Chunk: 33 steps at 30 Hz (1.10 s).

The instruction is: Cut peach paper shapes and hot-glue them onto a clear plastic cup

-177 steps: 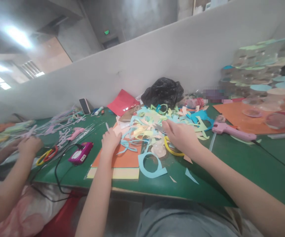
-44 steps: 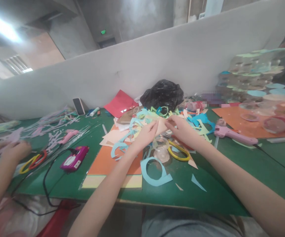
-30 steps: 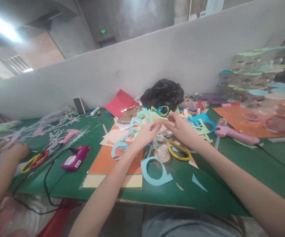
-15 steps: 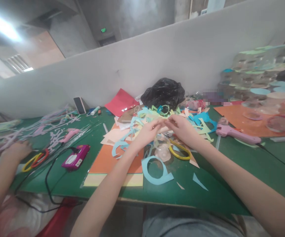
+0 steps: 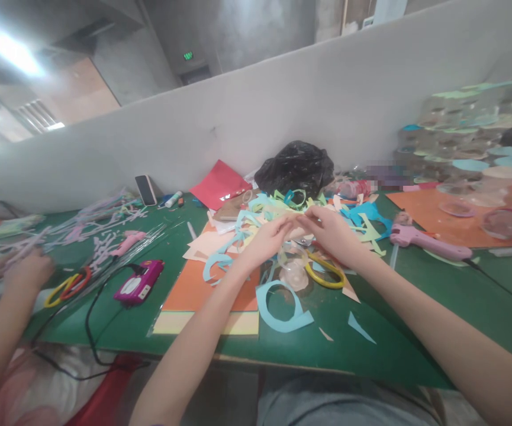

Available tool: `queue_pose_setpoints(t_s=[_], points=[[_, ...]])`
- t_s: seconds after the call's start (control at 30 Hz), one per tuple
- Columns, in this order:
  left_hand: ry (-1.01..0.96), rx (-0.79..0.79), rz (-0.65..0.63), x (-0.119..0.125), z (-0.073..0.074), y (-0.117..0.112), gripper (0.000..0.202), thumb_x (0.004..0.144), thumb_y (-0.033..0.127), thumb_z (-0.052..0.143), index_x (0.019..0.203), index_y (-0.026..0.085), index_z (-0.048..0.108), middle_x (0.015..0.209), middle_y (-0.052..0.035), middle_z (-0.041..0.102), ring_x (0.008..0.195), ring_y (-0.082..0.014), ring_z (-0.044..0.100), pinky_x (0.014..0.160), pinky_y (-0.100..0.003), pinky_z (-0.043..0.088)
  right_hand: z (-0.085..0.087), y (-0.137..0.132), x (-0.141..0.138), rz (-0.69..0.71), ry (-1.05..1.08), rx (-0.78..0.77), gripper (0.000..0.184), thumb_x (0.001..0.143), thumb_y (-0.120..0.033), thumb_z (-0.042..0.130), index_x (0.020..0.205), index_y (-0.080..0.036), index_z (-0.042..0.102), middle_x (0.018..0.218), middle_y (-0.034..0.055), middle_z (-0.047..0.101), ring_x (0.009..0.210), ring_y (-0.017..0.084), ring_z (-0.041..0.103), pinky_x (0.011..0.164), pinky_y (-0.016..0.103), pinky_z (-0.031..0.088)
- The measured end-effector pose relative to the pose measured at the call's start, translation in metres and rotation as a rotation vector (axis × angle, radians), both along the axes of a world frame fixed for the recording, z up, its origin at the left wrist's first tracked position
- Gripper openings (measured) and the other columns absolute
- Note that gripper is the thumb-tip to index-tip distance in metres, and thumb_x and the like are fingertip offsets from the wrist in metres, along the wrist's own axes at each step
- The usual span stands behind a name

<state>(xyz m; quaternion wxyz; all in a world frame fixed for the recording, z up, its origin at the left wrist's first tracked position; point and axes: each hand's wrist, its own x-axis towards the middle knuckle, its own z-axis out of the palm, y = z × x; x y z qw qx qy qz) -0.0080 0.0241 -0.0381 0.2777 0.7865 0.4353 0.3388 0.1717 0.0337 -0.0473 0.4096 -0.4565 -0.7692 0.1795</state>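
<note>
Black bag (image 5: 295, 168), contents hidden, behind paper scraps (image 5: 268, 203)

The left hand (image 5: 268, 239) and right hand (image 5: 330, 232) are bare, and so are the left forearm (image 5: 199, 337) and right forearm (image 5: 428, 316), both slim and tapering. Grey clothing (image 5: 331, 405) shows below, softly creased, its finer detail blurred.

Bare desk (image 5: 442, 287) leaves passage between the right forearm (image 5: 437, 334) and pink glue gun (image 5: 433, 241); paper scraps (image 5: 267, 204) and a black bag (image 5: 295, 168) block the far middle.
</note>
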Motion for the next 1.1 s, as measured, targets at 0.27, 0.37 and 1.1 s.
queue_pose_setpoints(t_s=[0.27,0.37,1.1], points=[[-0.002,0.052,0.073,-0.0011,0.0005,0.0019,0.034,0.098,0.040,0.039,0.110,0.019,0.063,0.101,-0.0040,0.065,0.091,-0.0164,0.057,0.082,-0.025,0.042,0.0006,-0.0007,-0.0005,0.004,0.047,-0.017,0.027,0.094,-0.039,0.047,0.075,-0.021,0.054,0.070,0.0007,0.057,0.067,0.017,0.050,0.061,0.030,0.033],[0.010,-0.001,0.119,-0.0050,-0.0002,0.0036,0.035,0.096,0.048,0.042,0.098,0.019,0.061,0.082,-0.0007,0.060,0.076,-0.0147,0.054,0.069,-0.025,0.040,0.0015,-0.0011,-0.0001,-0.012,0.080,-0.022,0.025,0.093,-0.037,0.047,0.075,-0.021,0.054,0.070,0.0006,0.057,0.066,0.017,0.049,0.061,0.030,0.034],[0.116,0.064,0.147,-0.0041,0.0021,0.0006,0.033,0.099,0.039,0.038,0.073,0.020,0.046,0.072,0.0010,0.053,0.071,-0.0141,0.050,0.068,-0.026,0.036,0.0021,-0.0011,0.0008,-0.033,0.146,-0.118,0.026,0.092,-0.040,0.048,0.073,-0.022,0.049,0.067,-0.0015,0.052,0.063,0.015,0.047,0.059,0.029,0.035]])
